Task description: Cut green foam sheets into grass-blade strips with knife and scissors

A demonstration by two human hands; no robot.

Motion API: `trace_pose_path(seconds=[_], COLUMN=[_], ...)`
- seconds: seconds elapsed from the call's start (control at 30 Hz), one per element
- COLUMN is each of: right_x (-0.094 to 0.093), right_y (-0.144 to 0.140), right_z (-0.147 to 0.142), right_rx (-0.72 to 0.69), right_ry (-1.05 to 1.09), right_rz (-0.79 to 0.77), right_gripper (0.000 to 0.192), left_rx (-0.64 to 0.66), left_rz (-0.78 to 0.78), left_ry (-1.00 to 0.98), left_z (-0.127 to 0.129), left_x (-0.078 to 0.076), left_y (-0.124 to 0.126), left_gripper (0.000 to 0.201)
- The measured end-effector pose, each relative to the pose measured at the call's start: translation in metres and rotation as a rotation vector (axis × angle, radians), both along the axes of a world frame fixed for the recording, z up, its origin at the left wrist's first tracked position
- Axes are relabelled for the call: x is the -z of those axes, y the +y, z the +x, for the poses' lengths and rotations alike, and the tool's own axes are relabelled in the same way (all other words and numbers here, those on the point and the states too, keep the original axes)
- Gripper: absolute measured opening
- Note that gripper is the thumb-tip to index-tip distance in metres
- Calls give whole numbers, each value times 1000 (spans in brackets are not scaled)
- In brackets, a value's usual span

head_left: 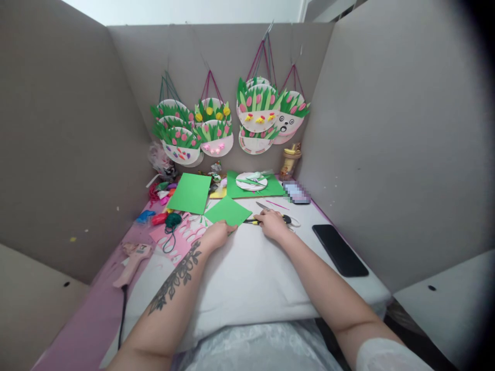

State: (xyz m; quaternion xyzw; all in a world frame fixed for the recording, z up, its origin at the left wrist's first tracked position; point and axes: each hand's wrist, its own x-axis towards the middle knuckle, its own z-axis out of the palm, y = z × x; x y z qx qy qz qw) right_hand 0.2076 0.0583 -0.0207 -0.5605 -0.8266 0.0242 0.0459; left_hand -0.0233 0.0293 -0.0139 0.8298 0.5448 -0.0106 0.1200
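My left hand (217, 235) rests on the near corner of a small green paper square (227, 211) lying on the white pad (247, 278). My right hand (273, 223) lies over a pair of scissors (266, 212) with yellow and black handles, just right of the green square; whether the fingers are through the handles is hidden. A larger green sheet (190, 192) lies to the left behind the square.
A black phone (339, 250) lies at the right edge. A pink glue gun (132, 262), green yarn (173, 220) and pink cut-outs (178, 238) sit at left. A paper plate (251, 181) on green paper is behind. Decorated plate baskets (216, 129) hang on the cardboard wall.
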Motion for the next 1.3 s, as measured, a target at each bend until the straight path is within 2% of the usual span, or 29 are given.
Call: trace_pose_path(seconds=[0.37,0.6,1.0,1.3], right_x=[-9,-7,-11,-15], right_y=[-8,-9,-19,-20], right_z=[-7,-2,-13,-5], right_rx=[-16,-22,-71,-72], right_ry=[-49,-5,-37,-20], right_rz=[-32,-33,-24,-63], right_gripper=[36,38,36,39], left_rx=[-4,-1,3,-39], left_rz=[16,34,44,2], left_ry=[-32,-28,9,-30], left_z=[-2,-2,-1,1], left_x=[5,7,5,0], left_y=[1,1,-1,-3], left_gripper=[45,45,45,44])
